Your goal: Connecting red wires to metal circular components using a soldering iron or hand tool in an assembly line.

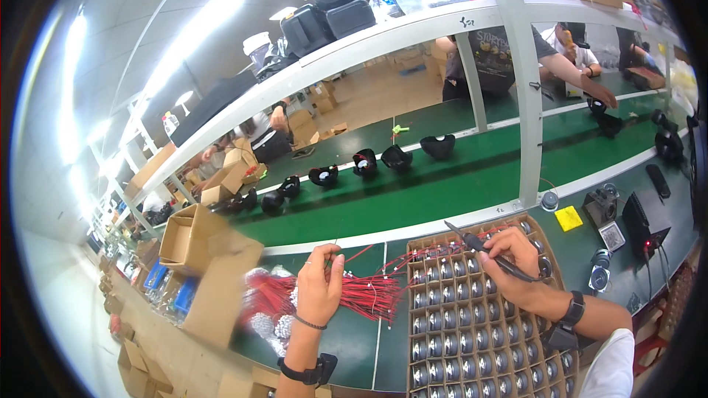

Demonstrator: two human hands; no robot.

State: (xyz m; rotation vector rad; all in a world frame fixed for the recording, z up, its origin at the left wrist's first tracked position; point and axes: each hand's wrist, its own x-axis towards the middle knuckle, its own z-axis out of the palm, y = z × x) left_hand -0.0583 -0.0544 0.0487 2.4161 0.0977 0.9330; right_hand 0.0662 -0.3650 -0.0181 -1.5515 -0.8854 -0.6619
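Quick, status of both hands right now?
Left hand: closed, apparently pinching a red wire.
Right hand: closed, holding what looks like a soldering iron.

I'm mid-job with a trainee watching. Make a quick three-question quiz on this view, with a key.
1. Which hand holds the dark pen-shaped tool?
a) left
b) right
c) neither

2. True or false: the yellow square lies to the right of the divided box.

3. Fill in: the pile of wires to the left of the box is mostly ____ in colour.

Key:
1. b, the right hand
2. True
3. Red
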